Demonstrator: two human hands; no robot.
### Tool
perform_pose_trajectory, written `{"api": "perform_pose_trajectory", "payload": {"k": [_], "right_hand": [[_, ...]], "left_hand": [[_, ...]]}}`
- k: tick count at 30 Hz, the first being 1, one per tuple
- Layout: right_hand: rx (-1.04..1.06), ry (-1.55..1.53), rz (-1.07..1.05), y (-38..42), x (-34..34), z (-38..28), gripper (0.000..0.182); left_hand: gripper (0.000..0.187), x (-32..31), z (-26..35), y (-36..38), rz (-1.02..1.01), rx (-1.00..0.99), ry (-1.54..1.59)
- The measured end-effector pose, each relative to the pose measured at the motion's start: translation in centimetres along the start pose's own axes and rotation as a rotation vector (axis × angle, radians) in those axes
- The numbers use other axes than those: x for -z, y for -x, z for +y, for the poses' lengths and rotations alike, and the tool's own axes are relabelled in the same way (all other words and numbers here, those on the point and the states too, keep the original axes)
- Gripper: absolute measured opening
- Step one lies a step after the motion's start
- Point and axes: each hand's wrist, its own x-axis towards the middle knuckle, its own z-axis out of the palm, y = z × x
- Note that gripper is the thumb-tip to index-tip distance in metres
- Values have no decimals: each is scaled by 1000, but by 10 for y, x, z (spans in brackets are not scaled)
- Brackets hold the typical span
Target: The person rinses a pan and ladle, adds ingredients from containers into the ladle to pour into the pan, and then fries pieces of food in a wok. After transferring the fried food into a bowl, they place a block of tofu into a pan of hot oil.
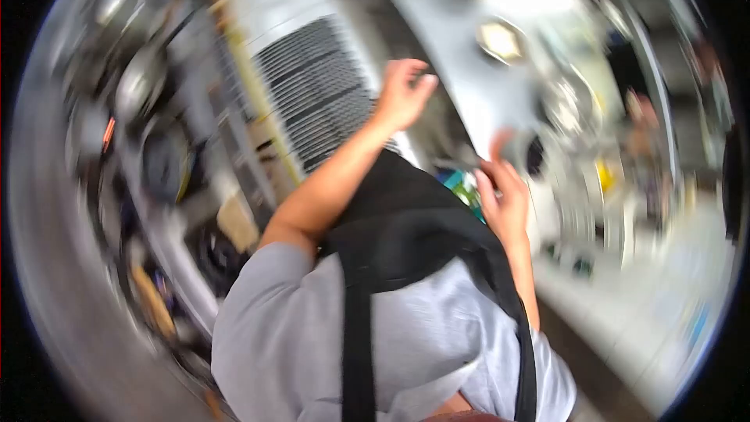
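Observation:
My left hand [404,95] is raised over the floor beside the counter, its fingers loosely bent and apart, with nothing in it. Lower and to the right, my right hand [505,197] is at the near edge of the steel counter [445,39]. Its fingers are slightly curled, thumb apart, and I see nothing held. Just left of it is a green and white item [465,190], partly hidden by my black apron [414,207]. A round dark item [534,155] lies on the counter near my right fingers. The picture is smeared by motion.
A dark floor grate [316,86] runs along the aisle. On the counter are a bowl with pale contents [501,41], a metal bowl [570,105] and stacked white plates [576,211]. Opposite, shelving holds pans [164,160] and a shiny metal pot [141,86].

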Motion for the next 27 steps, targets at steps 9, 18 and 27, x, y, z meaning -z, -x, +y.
{"api": "perform_pose_trajectory", "payload": {"k": [9,18,27], "right_hand": [[-625,14,679,25,63,211,57],[-698,-791,519,33,81,266,38],[-759,-713,306,46,100,286,41]], "left_hand": [[37,-219,-46,20,-736,183,-252],[35,-273,-16,51,-618,261,-672],[22,-205,-49,40,-441,777,-45]]}}
